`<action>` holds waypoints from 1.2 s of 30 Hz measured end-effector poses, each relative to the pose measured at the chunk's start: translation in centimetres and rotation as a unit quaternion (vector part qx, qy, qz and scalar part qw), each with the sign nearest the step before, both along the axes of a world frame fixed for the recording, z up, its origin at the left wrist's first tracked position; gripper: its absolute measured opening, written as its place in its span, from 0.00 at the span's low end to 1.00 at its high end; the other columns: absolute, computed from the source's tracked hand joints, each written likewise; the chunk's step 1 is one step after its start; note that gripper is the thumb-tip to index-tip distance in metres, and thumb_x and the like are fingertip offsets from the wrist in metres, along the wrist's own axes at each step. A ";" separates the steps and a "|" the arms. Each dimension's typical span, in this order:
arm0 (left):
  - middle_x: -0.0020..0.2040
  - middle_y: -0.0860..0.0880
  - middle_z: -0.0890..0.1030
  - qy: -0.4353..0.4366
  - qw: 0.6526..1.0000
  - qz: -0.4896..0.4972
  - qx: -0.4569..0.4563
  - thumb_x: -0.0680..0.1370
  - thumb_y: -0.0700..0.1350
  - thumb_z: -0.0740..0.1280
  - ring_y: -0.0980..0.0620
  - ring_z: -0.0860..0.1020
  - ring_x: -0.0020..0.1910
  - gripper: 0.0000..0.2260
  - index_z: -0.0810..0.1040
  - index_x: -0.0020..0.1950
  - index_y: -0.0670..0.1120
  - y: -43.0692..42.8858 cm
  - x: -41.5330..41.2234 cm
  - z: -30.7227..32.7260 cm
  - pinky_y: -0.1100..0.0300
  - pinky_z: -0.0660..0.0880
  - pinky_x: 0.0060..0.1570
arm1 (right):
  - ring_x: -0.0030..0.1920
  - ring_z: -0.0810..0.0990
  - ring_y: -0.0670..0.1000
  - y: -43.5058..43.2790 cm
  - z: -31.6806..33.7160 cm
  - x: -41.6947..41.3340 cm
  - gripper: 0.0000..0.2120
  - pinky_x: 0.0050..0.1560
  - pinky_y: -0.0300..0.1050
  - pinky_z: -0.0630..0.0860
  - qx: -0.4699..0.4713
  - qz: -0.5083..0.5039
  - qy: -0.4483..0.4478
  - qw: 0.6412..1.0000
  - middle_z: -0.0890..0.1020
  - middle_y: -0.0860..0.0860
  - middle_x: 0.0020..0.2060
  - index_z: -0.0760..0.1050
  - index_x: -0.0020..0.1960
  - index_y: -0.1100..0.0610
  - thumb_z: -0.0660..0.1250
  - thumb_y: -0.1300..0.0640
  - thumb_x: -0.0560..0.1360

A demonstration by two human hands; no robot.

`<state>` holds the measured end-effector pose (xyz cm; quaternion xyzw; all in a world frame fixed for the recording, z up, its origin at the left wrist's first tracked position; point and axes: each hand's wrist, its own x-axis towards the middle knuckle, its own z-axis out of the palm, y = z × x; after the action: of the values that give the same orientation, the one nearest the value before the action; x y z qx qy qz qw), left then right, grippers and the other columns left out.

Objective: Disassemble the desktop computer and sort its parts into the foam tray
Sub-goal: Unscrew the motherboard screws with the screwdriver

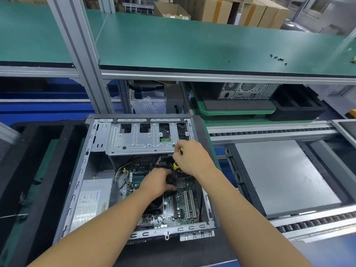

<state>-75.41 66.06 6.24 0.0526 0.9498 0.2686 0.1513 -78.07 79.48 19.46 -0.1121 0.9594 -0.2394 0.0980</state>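
1. Hands were both inside the open desktop computer [134, 140], which lay on its side just right of the black foam tray [48, 151].
2. Right hand [190, 158] was curled tight round a yellow-and-black screwdriver [175, 165], tip pointing down at the motherboard [185, 205].
3. Left hand [157, 183] had fingers curled on a dark part [170, 180] beside the finned heatsink [182, 183]; which part, unclear.
4. Power supply [92, 201] sat in the case's near left corner.
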 end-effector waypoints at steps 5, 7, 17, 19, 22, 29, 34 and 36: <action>0.41 0.47 0.83 0.009 1.000 0.009 -0.007 0.71 0.54 0.76 0.47 0.79 0.43 0.13 0.84 0.47 0.46 -0.1 -0.1 0.0 0.55 0.75 0.42 | 0.44 0.76 0.55 -0.1 -0.3 0.1 0.05 0.40 0.44 0.68 -0.004 -0.009 0.008 1.000 0.74 0.53 0.49 0.76 0.48 0.52 0.62 0.55 0.77; 0.41 0.47 0.83 0.013 1.000 0.010 -0.011 0.72 0.52 0.76 0.49 0.77 0.40 0.11 0.84 0.46 0.46 -0.1 -0.2 0.1 0.58 0.70 0.38 | 0.43 0.75 0.55 -0.2 -0.3 0.1 0.04 0.39 0.45 0.68 -0.008 -0.019 0.020 1.000 0.74 0.52 0.48 0.76 0.48 0.52 0.62 0.55 0.77; 0.43 0.48 0.87 -0.132 0.926 0.108 0.337 0.79 0.32 0.66 0.52 0.86 0.45 0.08 0.81 0.53 0.43 -2.6 1.0 3.5 0.64 0.79 0.48 | 0.29 0.64 0.52 -2.6 1.0 0.8 0.13 0.27 0.46 0.59 -0.140 -0.034 0.191 0.971 0.67 0.50 0.27 0.63 0.39 0.57 0.63 0.54 0.78; 0.45 0.45 0.87 -0.141 0.905 0.136 0.378 0.80 0.32 0.64 0.50 0.86 0.46 0.08 0.81 0.53 0.41 -4.6 1.7 4.8 0.65 0.79 0.47 | 0.26 0.65 0.51 -3.8 1.2 0.9 0.14 0.26 0.45 0.59 -0.167 -0.032 0.189 0.967 0.66 0.49 0.24 0.64 0.38 0.56 0.63 0.52 0.78; 0.47 0.38 0.85 -0.160 0.852 0.196 0.459 0.79 0.31 0.66 0.48 0.85 0.45 0.07 0.81 0.53 0.38 -7.8 3.0 6.6 0.63 0.80 0.45 | 0.27 0.72 0.54 -5.9 1.8 1.4 0.13 0.28 0.50 0.66 -0.204 -0.035 0.193 0.959 0.73 0.51 0.25 0.67 0.39 0.56 0.62 0.50 0.78; 0.44 0.40 0.84 -0.129 0.794 0.220 0.552 0.71 0.38 0.75 0.48 0.82 0.40 0.09 0.83 0.50 0.40 -17.2 7.2 10.0 0.59 0.81 0.46 | 0.23 0.71 0.55 -10.2 2.8 3.7 0.12 0.24 0.46 0.65 -0.343 -0.054 0.123 0.930 0.70 0.56 0.24 0.68 0.36 0.57 0.62 0.54 0.77; 0.39 0.45 0.81 -0.052 0.755 0.322 0.568 0.74 0.38 0.72 0.53 0.78 0.34 0.02 0.84 0.42 0.44 -23.3 10.8 8.9 0.59 0.80 0.40 | 0.26 0.80 0.57 -14.4 2.5 6.4 0.08 0.24 0.47 0.76 -0.466 -0.048 -0.057 0.882 0.80 0.57 0.27 0.70 0.41 0.55 0.64 0.53 0.76; 0.43 0.42 0.84 -0.040 0.752 0.358 0.552 0.75 0.34 0.72 0.52 0.81 0.37 0.04 0.84 0.48 0.40 -25.3 12.4 7.8 0.60 0.81 0.41 | 0.30 0.81 0.58 -16.7 1.8 7.6 0.10 0.27 0.46 0.77 -0.475 -0.013 -0.134 0.870 0.83 0.58 0.32 0.68 0.44 0.56 0.68 0.54 0.78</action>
<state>-62.99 40.77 14.00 -0.2277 0.5784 0.7829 0.0267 -70.43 62.82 21.28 -0.1000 0.7091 -0.6800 0.1574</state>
